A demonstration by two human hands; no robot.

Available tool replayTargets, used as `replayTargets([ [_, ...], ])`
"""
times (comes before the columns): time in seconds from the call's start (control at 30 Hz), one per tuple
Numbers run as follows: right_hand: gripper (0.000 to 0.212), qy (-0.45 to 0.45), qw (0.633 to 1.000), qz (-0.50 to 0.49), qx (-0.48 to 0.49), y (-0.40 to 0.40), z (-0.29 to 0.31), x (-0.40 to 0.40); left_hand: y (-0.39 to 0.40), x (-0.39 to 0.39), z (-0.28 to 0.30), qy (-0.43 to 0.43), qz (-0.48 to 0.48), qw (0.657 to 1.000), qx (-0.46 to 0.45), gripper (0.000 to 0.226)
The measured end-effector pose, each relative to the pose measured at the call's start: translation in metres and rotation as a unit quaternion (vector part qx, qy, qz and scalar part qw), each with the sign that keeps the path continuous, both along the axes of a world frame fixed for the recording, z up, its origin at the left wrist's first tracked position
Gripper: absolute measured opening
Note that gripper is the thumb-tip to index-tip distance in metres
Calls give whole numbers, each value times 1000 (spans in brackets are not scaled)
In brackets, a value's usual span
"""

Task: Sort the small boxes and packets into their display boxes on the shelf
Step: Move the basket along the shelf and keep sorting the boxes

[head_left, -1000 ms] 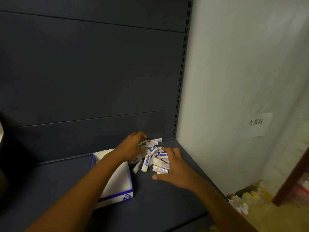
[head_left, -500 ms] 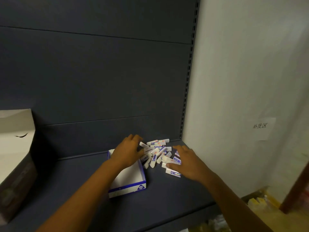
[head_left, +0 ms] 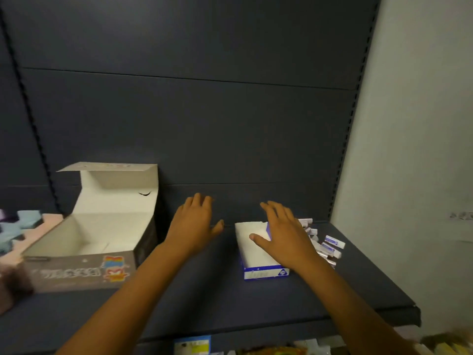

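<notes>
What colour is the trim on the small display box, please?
Blue trim on a white box, seen in the head view.

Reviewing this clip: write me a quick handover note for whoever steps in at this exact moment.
Left hand: open, holding nothing, above the shelf between the two boxes.
Right hand: open, fingers spread over the small white-and-blue display box.
Small packets: loose pile on the shelf, right of that box.
Large grey box: lid open, at left; no contents visible.
Done: no packets visible in the small box.
Left: move the pile into its display box.
</notes>
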State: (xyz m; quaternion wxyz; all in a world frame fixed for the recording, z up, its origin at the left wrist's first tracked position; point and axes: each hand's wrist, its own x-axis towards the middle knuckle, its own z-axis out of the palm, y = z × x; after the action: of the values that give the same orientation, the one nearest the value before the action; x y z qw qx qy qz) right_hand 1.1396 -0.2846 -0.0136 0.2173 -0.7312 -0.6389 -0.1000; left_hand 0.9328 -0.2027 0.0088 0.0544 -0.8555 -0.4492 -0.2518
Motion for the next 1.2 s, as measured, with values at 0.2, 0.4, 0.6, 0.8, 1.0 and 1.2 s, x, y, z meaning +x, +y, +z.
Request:
replayTargets([
  [0.2,82,-20,997,60,33,3,21,-76,-17,-90,15,-10,58,998,3,64],
  [0.4,81,-24,992,114,43,13,30,-159,-34,-185,19,5,136,991,16,67],
  [0.6,82,-28,983,173,57,25,33,-254,-56,-281,18,1,201,979,-11,75],
  [0.8,81,-6,972,231,36,37,32,-353,-81,-373,15,10,264,964,0,79],
  [1.0,80,-4,951,307,44,52,38,-436,-97,-449,18,11,341,940,10,80],
  [1.2,83,-6,933,358,39,80,39,-509,-96,-506,18,0,397,918,-14,82],
])
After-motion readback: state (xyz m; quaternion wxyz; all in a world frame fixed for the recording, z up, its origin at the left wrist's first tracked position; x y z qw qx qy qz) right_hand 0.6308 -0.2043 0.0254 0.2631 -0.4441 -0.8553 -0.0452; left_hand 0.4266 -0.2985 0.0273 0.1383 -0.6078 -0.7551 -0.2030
